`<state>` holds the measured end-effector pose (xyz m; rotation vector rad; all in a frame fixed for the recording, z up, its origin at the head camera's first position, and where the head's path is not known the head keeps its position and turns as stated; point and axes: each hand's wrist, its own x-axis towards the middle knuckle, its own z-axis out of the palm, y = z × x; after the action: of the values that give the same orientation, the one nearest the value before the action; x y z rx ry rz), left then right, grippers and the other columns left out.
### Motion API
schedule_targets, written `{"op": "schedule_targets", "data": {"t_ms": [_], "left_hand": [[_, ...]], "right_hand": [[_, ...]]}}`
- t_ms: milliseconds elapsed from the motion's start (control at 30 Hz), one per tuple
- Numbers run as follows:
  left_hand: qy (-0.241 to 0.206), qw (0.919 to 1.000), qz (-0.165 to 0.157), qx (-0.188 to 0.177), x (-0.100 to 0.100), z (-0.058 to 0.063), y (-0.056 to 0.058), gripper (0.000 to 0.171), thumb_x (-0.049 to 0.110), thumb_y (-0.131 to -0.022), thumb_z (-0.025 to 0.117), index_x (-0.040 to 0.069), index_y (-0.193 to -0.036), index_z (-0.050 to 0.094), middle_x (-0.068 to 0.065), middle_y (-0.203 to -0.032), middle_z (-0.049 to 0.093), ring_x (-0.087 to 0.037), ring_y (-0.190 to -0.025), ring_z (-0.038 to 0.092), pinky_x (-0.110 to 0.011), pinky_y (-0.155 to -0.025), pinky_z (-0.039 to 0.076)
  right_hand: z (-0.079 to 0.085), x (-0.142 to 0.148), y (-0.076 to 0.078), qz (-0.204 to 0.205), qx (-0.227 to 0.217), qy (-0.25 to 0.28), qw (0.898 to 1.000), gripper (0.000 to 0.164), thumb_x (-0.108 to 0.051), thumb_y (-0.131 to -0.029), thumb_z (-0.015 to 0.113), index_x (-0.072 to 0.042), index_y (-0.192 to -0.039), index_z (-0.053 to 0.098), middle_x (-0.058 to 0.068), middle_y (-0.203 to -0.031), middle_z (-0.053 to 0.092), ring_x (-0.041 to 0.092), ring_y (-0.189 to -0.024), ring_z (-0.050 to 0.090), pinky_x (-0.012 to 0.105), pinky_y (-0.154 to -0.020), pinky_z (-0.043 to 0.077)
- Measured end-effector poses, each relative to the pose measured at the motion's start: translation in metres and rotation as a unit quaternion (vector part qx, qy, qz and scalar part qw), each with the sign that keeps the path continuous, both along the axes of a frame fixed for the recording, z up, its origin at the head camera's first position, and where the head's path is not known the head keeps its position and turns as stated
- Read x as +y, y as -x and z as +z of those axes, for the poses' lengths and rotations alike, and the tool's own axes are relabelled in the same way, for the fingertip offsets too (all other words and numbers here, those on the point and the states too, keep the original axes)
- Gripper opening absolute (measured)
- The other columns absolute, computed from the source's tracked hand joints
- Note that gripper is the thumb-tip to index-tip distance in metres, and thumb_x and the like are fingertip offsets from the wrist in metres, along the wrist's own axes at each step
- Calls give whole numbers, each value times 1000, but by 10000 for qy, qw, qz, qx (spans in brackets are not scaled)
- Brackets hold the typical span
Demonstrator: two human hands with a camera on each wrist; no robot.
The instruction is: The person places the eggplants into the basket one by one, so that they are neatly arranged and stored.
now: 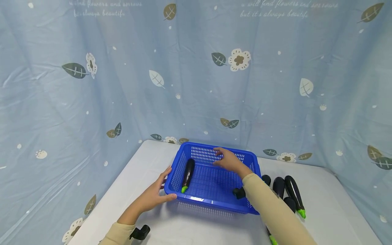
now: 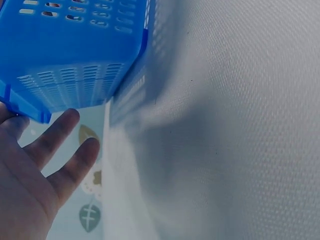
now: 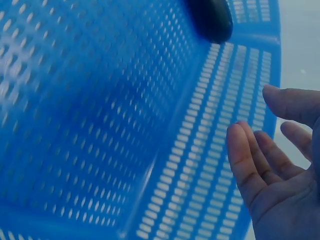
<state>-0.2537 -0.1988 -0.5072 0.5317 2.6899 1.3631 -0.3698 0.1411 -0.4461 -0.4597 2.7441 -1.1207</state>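
A blue plastic basket (image 1: 211,201) with slotted walls stands on the white table. One dark eggplant (image 1: 188,173) with a bright green cap lies lengthwise along the basket's left side; its dark end (image 3: 215,20) shows in the right wrist view. At the basket's front left corner is my left hand (image 1: 153,196), thumb along the front rim and fingers spread by the left side. Over the basket's interior, near the back wall, my right hand (image 1: 229,161) hovers with relaxed fingers apart from the thumb, holding nothing.
Right of the basket, several more eggplants (image 1: 294,192) lie on the white table (image 1: 333,217), partly hidden by my right sleeve (image 1: 272,207). A blue curtain (image 1: 196,85) with leaves and flowers hangs behind and beside the table. Black wrist camera mounts (image 1: 141,232) sit on my wrists.
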Motion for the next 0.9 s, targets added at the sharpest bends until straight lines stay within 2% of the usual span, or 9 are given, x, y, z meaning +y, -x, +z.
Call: {"op": "schedule_targets", "data": {"t_ms": [267, 500, 700, 900], "left_hand": [[-58, 10000, -68, 35, 1, 2, -2, 102, 41, -88, 79, 21, -164, 13, -17, -166, 22, -44, -137, 45, -59, -108, 41], [-82, 9999, -117, -17, 1, 2, -2, 103, 41, -89, 79, 21, -165, 12, -17, -167, 20, -46, -138, 43, -63, -109, 37], [-69, 9999, -50, -63, -1, 0, -1, 103, 43, -89, 78, 24, -165, 11, -12, -169, 18, -43, -139, 43, -62, -111, 36], [14, 9999, -84, 81, -1, 1, -1, 103, 44, -89, 78, 20, -165, 12, -15, -168, 19, -45, -143, 37, -61, -112, 34]], "right_hand": [[5, 27, 2, -74, 198, 19, 9998, 59, -9, -96, 70, -5, -150, 47, 23, -137, 58, 39, -116, 62, 47, -89, 56], [0, 39, 1, -103, 404, -109, 9991, 57, -6, -95, 70, -4, -148, 49, 24, -134, 60, 40, -115, 62, 49, -89, 56], [3, 46, -5, -282, 554, -100, 9980, 52, -8, -96, 68, -7, -146, 53, 22, -131, 62, 39, -114, 63, 48, -87, 57], [8, 58, -9, -523, 909, -101, 9944, 47, -9, -98, 64, -6, -144, 55, 20, -129, 64, 37, -109, 65, 47, -82, 57]]}}
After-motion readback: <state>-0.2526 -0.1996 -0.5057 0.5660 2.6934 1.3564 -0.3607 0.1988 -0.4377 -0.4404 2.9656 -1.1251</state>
